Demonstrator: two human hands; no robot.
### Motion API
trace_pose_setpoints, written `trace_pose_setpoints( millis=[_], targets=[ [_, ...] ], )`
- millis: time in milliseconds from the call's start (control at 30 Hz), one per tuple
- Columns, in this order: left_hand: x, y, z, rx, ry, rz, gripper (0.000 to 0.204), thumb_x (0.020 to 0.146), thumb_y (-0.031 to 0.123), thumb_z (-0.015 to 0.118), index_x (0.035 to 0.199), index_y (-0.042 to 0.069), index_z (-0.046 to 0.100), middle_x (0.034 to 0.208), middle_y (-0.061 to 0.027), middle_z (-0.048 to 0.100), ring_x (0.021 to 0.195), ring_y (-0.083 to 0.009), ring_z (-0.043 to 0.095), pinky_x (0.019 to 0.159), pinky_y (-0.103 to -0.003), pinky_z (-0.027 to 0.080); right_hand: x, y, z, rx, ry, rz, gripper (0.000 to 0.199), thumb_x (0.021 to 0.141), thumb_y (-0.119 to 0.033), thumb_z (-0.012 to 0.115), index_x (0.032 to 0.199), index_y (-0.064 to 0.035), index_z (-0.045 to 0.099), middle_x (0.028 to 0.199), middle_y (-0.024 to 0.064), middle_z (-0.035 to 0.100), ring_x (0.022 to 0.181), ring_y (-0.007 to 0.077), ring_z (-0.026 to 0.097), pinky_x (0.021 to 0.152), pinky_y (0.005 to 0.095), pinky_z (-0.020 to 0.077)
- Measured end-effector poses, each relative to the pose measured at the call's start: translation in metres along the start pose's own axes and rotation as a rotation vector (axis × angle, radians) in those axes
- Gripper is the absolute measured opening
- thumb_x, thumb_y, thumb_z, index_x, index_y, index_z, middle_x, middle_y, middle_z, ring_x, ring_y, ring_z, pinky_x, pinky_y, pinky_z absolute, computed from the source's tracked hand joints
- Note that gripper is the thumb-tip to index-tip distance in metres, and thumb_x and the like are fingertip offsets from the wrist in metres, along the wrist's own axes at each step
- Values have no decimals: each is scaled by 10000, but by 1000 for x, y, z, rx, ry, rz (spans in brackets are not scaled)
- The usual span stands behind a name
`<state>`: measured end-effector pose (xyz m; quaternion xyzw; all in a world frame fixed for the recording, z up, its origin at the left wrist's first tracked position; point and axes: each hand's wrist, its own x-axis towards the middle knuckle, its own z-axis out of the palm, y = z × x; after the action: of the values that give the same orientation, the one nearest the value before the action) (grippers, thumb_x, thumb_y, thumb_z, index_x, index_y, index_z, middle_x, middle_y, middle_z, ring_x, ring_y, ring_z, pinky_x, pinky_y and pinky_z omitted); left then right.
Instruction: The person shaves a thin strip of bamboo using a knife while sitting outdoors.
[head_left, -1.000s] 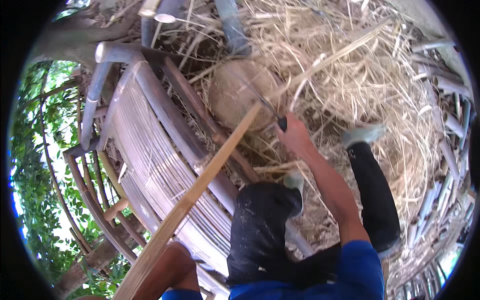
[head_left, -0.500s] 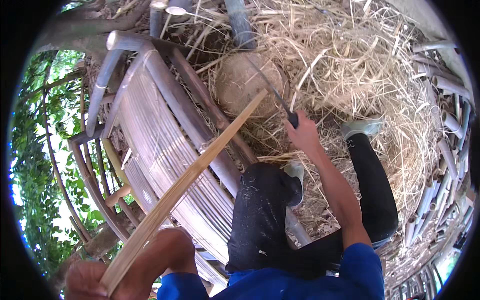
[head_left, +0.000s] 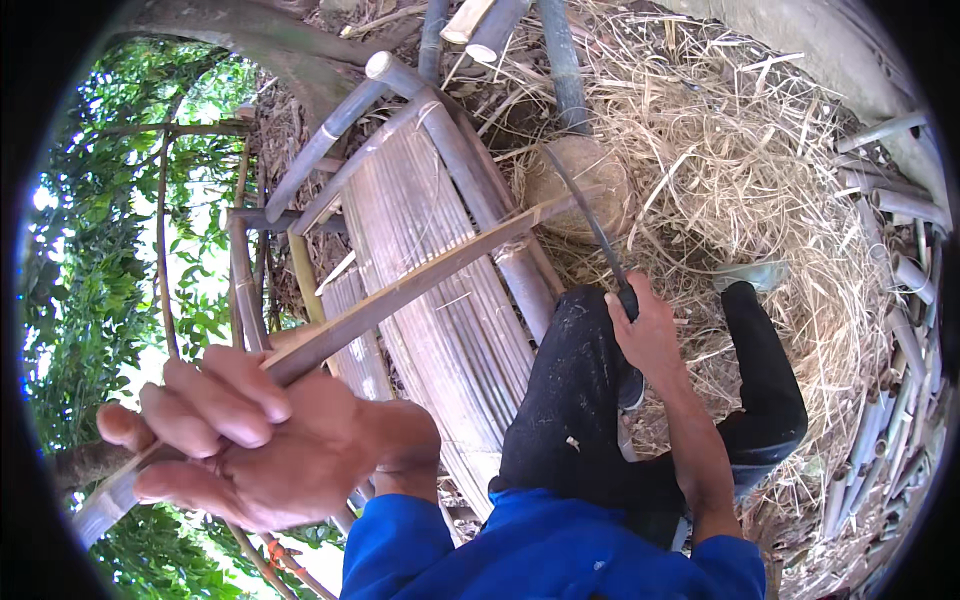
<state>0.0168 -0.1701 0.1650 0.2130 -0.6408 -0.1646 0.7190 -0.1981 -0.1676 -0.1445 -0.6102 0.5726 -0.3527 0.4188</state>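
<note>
Out over the left side, the left hand [head_left: 275, 440] grasps a long wooden strip [head_left: 410, 285], fingers curled round it, palm side showing. Strip runs on a slant: near end out past the hand at near left, far end over the round stump [head_left: 605, 165] at far centre. Right hand [head_left: 650, 325] is at mid right by the near knee [head_left: 570, 350], fingers clenched on the dark handle of a long, thin knife [head_left: 598, 232]. Blade points far and a bit left, crossing the strip close to its far end, in front of the stump; can't tell if blade and strip touch. Strip also passes above the slatted bamboo seat [head_left: 440, 340], between left hand and stump; can't tell if it rests on the frame. Pale shavings [head_left: 740, 190] cover the ground right of the stump, with a shoe [head_left: 760, 275] in them. Cut poles [head_left: 868, 440] are heaped along the right edge, leaves [head_left: 90, 250] fill far left.
</note>
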Motion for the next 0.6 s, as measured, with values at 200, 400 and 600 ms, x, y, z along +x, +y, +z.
trace_pose_setpoints(
  millis=[200, 400, 600],
  targets=[
    [-40, 8, 3, 54, 260, 63, 527, 1094, 468, 359, 1112, -7, 587, 656, -84, 561, 449, -136, 442, 360, -265, 330, -34, -15, 7, -163, 92, -160, 215, 959, -173, 656, 993, -35, 494, 796, 239, 596, 724, 451, 619, 625, 505, 453],
    [-53, 13, 14, 0, 359, 59, 496, 1078, 509, 387, 981, 57, 565, 636, -47, 483, 460, -123, 408, 361, -257, 338, -54, -80, -14, -151, 0, -124, 209, 925, -152, 670, 1031, -28, 539, 933, 204, 651, 775, 414, 661, 658, 488, 544],
    [-65, 27, 19, 99, 344, 55, 499, 1089, 517, 332, 946, 78, 521, 626, -11, 422, 461, -103, 366, 340, -260, 331, -68, -172, -27, -64, -72, -580, 177, 923, -147, 651, 1042, -32, 589, 846, 141, 617, 640, 338, 666, 532, 390, 565]
  ],
)
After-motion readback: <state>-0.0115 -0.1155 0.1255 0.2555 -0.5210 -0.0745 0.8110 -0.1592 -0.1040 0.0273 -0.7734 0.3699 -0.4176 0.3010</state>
